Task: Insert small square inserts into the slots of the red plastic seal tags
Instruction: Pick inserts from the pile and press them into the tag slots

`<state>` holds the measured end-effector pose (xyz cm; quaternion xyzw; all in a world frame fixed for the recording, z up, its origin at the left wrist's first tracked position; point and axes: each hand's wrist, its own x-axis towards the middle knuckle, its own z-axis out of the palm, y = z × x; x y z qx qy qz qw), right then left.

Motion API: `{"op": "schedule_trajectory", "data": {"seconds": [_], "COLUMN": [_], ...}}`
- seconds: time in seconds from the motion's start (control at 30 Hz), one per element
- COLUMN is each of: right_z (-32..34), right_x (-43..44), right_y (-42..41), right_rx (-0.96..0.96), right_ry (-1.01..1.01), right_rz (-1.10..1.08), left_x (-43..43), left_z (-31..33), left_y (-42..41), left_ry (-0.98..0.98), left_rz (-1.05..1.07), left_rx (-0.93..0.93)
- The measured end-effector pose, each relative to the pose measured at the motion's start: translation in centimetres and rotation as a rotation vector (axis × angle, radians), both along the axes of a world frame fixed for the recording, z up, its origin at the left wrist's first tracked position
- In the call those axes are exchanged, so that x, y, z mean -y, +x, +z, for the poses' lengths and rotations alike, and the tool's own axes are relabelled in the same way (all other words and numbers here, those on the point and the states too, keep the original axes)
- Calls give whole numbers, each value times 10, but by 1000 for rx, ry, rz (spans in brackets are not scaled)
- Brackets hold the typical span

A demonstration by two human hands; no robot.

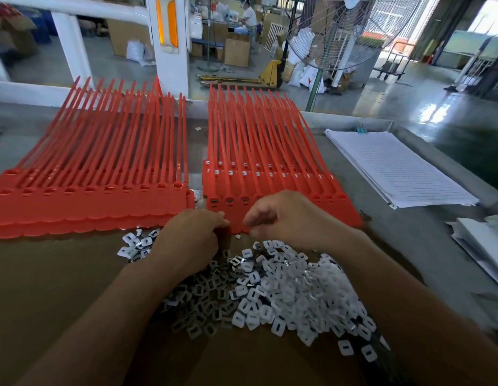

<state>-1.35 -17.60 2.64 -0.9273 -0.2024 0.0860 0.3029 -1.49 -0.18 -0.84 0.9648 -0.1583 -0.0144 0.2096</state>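
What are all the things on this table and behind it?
Left batch of red seal tags: many, red, left of table, slots look empty.
Right batch of red seal tags: many, red, middle of table, white inserts in the back rows.
Square inserts: big pile, white and silvery, near edge of table.
Lined paper: one stack, white, right of the tags.
Fan: one, grey, behind the table.
Pallet truck: one, yellow, on the floor behind.
Cardboard boxes: several, brown, far back.
Left hand: fingers curled, at the right batch's near edge.
Right hand: fingers curled, beside it.
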Motion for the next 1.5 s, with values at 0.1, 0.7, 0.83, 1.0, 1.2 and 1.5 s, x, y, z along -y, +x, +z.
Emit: {"op": "schedule_trajectory", "data": {"seconds": [0.1,0.7,0.83,1.0,1.2,1.5], "right_z": [-1,-9,-10,-11,-4,-5], "right_x": [-13,-27,-25,-21,-13,45], "right_y": [-11,-25,-25,-23,-20,26], "right_rx": [9,65,50,47,72,141], "right_ry": [-75,-23,54,95,133,165], "right_rz": [139,130,112,92,40,-388], "left_x": [0,-1,-1,-1,0,2], "left_z": [0,0,0,1,4,6], "left_y": [0,2,2,1,-1,-1], "left_ry": [-8,-29,-20,-3,-12,-23], "left_rz": [-5,-19,-14,-19,3,16], "left_rx": [0,-15,-8,-6,-15,-52]}}
